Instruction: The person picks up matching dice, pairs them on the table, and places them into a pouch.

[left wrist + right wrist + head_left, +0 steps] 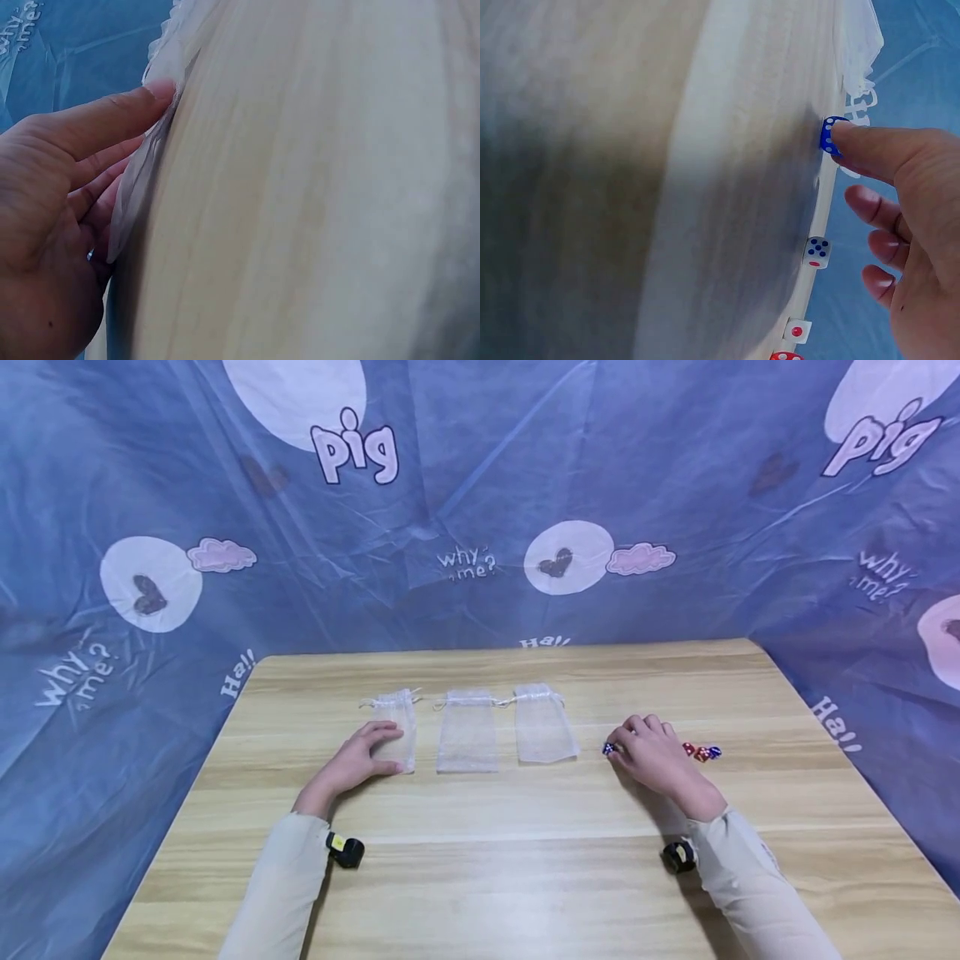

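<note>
My left hand [360,758] rests on the leftmost white sheer drawstring bag [405,739], thumb and fingers spread apart over it. In the left wrist view, the thumb tip touches the thin mesh of that bag [139,176]. Two more such bags lie flat to its right, a middle bag [467,735] and a right bag [545,727]. Over at the right, my right hand [652,756] pinches a blue die [829,136] with white dots, thumb on its near face. Its other fingers are loosely bent and hold nothing.
Beyond the right hand lie red dice [702,753] and another blue die [716,752]. A white die with blue dots [819,247] and a white die with a red dot [797,331] stand under the right palm. A blue printed cloth [480,485] surrounds the wooden table [495,877].
</note>
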